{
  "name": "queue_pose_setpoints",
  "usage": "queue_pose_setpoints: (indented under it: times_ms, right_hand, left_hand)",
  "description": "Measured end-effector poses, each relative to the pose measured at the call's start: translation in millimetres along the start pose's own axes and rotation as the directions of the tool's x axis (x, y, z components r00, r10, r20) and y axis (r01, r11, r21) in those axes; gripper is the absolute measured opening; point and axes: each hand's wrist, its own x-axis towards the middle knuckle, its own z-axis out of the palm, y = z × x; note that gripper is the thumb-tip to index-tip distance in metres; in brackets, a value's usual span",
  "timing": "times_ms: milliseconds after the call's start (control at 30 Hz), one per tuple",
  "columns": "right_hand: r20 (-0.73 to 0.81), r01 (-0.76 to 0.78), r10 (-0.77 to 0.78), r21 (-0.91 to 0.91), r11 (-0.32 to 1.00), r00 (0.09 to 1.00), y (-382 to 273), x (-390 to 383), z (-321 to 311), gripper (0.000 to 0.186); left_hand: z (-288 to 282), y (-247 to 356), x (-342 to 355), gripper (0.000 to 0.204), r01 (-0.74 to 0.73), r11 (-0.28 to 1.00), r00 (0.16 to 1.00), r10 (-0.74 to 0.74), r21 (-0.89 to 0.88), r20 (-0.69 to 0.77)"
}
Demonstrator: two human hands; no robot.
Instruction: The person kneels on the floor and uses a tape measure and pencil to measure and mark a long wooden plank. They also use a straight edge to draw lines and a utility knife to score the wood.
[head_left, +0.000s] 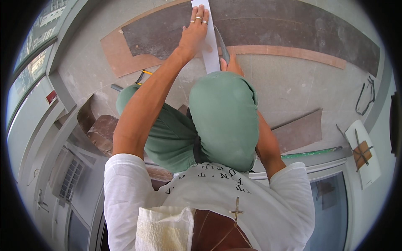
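My left hand (pixel 194 35) lies flat with fingers stretched along a long white strip (pixel 212 56), pressing on it. The strip lies across a dark brown sheet (pixel 268 27) on the floor. Just right of the strip, my right hand (pixel 233 66) is closed around the lower end of a grey, pointed blade (pixel 224 48). Its tip points away from me; my knee partly hides that hand, and the handle cannot be made out. Under the dark sheet, a lighter reddish-brown board (pixel 289 52) shows along the near edge.
Left of my legs lie a yellow pencil (pixel 147 72) and brown offcuts (pixel 102 131). To the right are a brown sheet piece (pixel 300 130), a green strip (pixel 312 153), dark-rimmed glasses (pixel 366 97) and a white board (pixel 363 152) with a brown block. A window (pixel 31 69) borders the left.
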Motion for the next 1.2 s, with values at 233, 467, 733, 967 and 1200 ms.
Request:
queue_pose_setpoints:
  times_ms: [233, 467, 733, 967, 1200]
  right_hand:
    - [0.069, 0.044, -0.052, 0.113, 0.993, 0.996, 68, -42, 17, 0.045]
    - [-0.075, 0.142, -0.138, 0.057, 0.988, 0.988, 0, -26, -21, 0.039]
    - [-0.102, 0.26, -0.255, 0.046, 0.964, 0.962, -20, 11, -17, 0.035]
    - [-0.088, 0.232, -0.229, 0.024, 0.972, 0.969, -18, 19, -7, 0.037]
    - [-0.043, 0.136, -0.141, -0.102, 0.985, 0.989, -29, 17, -6, 0.037]
  left_hand:
    - [15, -9, 0, 0.132, -0.006, 1.0, 0.998, 0.008, 0.03, -0.059]
    - [-2, -6, -2, 0.128, -0.01, 0.999, 1.0, 0.009, -0.05, -0.024]
    - [-22, 2, -3, 0.135, 0.016, 0.989, 0.996, -0.003, -0.146, 0.09]
    - [-23, 0, -2, 0.135, 0.013, 0.989, 0.996, 0.002, -0.15, 0.095]
    - [-23, 3, -1, 0.133, 0.029, 0.989, 0.994, -0.013, -0.145, 0.111]
